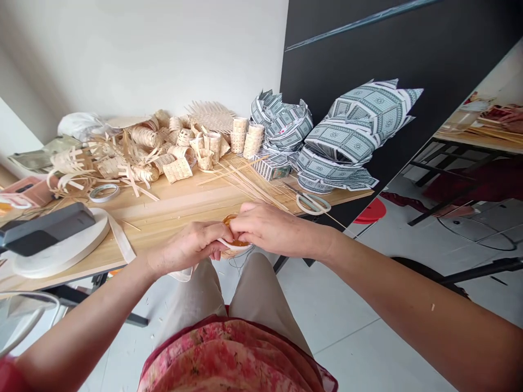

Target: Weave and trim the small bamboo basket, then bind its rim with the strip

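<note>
pinching tape roll, l hand + r hand; baskets behind

Left hand and right hand meet at the table edge, fingers pinching a small tape roll.

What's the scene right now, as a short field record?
left hand: grips tape roll
right hand: fingers closed over the same roll
place: just off the table edge, above the lap
on table: woven baskets, strips, scissors, patterned paper stacks
far left: black device on white disc
</note>
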### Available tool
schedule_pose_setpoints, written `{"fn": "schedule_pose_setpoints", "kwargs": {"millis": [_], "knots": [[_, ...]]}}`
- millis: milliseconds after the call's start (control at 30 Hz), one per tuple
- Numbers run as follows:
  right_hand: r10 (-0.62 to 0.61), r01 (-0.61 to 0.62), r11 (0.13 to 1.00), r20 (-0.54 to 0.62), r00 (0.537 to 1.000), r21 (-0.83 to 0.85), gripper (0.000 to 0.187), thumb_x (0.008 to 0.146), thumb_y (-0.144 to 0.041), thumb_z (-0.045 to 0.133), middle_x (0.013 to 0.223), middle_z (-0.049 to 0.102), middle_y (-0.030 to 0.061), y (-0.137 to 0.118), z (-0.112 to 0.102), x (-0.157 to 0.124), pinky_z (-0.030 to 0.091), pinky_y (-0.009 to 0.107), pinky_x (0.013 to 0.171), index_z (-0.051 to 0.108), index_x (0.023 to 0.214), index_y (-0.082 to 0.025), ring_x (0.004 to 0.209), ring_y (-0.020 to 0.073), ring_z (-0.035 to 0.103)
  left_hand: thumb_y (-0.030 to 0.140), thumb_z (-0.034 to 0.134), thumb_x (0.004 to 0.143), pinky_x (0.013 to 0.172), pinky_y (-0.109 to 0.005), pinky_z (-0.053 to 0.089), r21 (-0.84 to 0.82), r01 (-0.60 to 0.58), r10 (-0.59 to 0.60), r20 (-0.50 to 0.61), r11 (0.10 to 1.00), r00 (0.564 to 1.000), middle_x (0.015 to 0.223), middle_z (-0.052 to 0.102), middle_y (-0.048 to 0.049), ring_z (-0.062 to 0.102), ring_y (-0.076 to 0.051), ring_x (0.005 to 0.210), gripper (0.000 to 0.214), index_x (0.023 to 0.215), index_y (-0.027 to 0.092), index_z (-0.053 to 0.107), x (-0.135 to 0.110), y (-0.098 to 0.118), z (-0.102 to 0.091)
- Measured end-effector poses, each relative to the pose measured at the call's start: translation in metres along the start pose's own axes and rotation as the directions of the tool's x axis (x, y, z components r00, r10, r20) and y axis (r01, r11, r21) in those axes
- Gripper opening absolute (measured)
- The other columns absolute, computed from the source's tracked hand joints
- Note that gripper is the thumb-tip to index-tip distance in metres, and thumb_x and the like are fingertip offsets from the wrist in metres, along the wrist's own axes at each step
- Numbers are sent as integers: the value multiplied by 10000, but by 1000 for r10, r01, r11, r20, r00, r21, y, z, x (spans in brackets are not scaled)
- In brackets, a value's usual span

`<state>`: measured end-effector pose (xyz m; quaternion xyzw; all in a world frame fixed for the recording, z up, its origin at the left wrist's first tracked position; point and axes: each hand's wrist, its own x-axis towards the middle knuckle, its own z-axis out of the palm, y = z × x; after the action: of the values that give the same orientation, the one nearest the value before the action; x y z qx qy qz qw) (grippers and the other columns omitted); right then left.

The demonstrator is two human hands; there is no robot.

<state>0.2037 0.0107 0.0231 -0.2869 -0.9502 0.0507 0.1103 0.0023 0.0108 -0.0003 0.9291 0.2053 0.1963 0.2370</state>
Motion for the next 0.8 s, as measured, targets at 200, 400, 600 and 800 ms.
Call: {"fn": "schedule_pose_setpoints", "kwargs": {"millis": [200, 400, 600, 800], "knots": [[235, -212, 928, -41, 971, 306, 216, 728, -26, 479, 722, 591, -42, -10, -21, -4, 314, 204, 572, 555, 847, -189, 654, 90, 495, 165, 422, 883, 580, -163, 490, 49, 50, -48, -27, 998, 998, 839, 632, -32, 630, -81, 637, 197, 1060, 159, 511, -2, 2, -8], [422, -293, 801, -146, 895, 523, 124, 758, -95, 488, 691, 586, -42, -16, -20, -13, 343, 201, 536, 527, 828, -189, 584, 84, 500, 145, 468, 863, 647, -183, 504, 137, -18, 35, -121, 990, 992, 854, 658, -57, 634, -107, 703, 276, 1126, 163, 549, 1, 5, -13], [505, -301, 748, -213, 836, 591, 92, 769, -122, 490, 720, 578, -37, -24, -3, -25, 369, 201, 520, 517, 812, -199, 582, 90, 527, 158, 481, 858, 622, -179, 500, 150, -59, 88, -192, 987, 977, 889, 658, -70, 621, -111, 710, 234, 1063, 165, 594, 5, 1, -11], [128, -207, 978, -753, 646, -12, 155, 838, -79, 464, 786, 580, 40, -30, 25, -23, 413, 240, 651, 557, 759, -174, 724, 132, 536, 160, 515, 834, 594, -201, 509, 108, 48, -12, -311, 993, 950, 845, 650, -64, 632, -128, 686, 196, 992, 150, 630, 12, -1, -9]]}}
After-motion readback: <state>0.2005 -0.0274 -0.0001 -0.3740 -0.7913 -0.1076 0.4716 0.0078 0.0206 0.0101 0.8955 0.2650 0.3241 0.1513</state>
